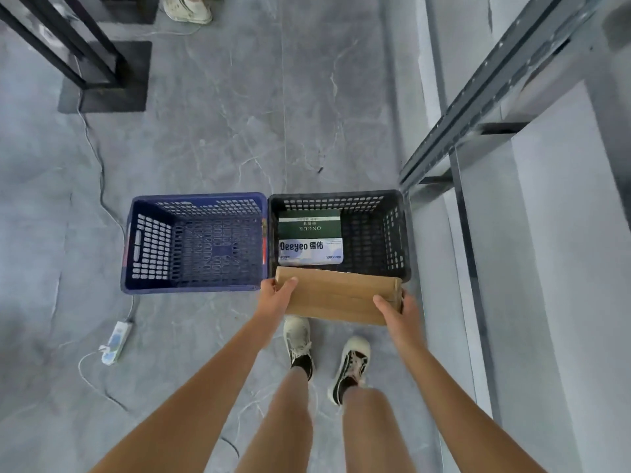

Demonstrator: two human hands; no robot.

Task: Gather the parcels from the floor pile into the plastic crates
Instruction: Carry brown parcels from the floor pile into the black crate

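Both hands, left hand and right hand, I see gripping cardboard parcel by its ends above black crate's near rim, blue crate touching alongside.

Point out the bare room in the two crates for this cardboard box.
The blue crate is bare wall to wall. In the black crate, only the right half is free, between the green box, the Deeyeo pack and the right wall.

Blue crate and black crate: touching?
Touching. The head view shows the blue crate and the black crate side by side, rims meeting along the shared edge with no floor visible between.
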